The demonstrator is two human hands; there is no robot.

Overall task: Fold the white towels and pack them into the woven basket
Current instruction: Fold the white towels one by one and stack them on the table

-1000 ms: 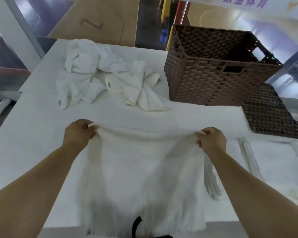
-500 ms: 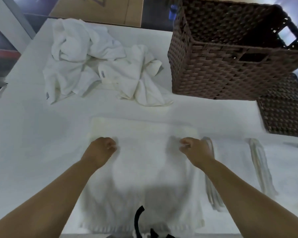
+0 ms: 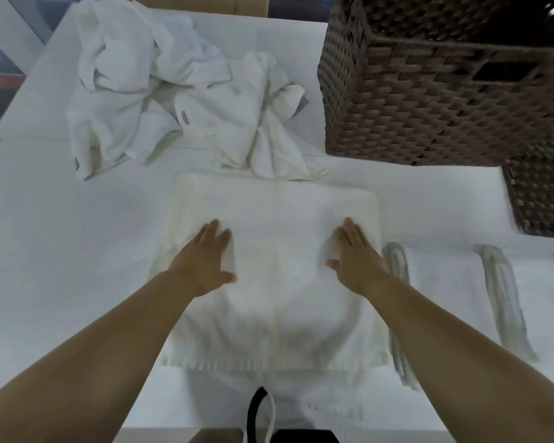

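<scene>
The towel [image 3: 274,266] I am folding lies flat at the near edge of the white table [image 3: 45,251], its long axis running away from me, with a soft crease down its middle. My left hand [image 3: 202,260] and right hand [image 3: 355,257] rest on it with straight, spread fingers, palms down, gripping nothing. Crumpled terry towels [image 3: 160,91] heap at the far left; the brown woven basket [image 3: 429,91] stands at the far right.

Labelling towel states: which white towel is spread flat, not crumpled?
The towel nearest the person, lying flat on the table under both hands. The other loose towels sit bunched in a heap behind it, left of the basket.
</scene>
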